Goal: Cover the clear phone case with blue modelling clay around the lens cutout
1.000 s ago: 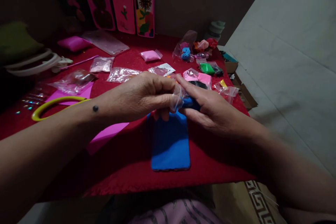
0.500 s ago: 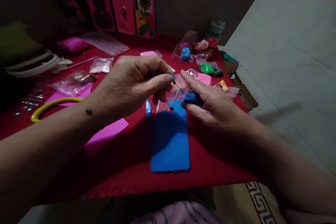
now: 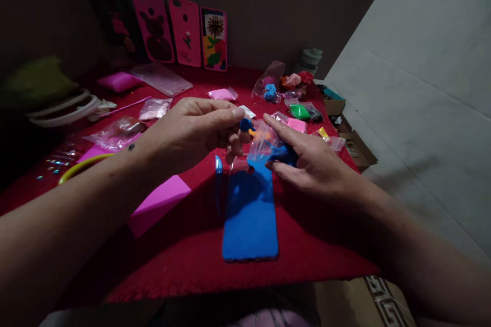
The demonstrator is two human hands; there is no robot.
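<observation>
Between the thumb and fingers of my left hand (image 3: pixel 207 130) is pinched a small piece of blue clay (image 3: pixel 246 124). My right hand (image 3: pixel 312 158) grips a larger lump of blue clay (image 3: pixel 283 154) between thumb and fingers. Below both hands a phone case (image 3: pixel 251 214) lies flat, mostly covered in blue clay, with a bare see-through patch at its upper left corner. A slim blue tool (image 3: pixel 218 184) lies along the case's left side. Just beyond the case, a clear bag with orange clay (image 3: pixel 263 135) sits partly behind my right fingers.
Decorated phone cases (image 3: pixel 184 33) lean on the back wall. A clear case (image 3: pixel 163 79), a pink paper (image 3: pixel 159 204) and a yellow ring-shaped handle (image 3: pixel 82 167) lie leftward. Bagged green clay (image 3: pixel 299 111) and pink clay (image 3: pixel 296 125) lie right. Cardboard boxes (image 3: pixel 358 148) stand beyond the table's right edge.
A thin blue strand stretched between my hands has parted. The small piece is now separate in my left fingers. The camera view has tilted slightly upward.
</observation>
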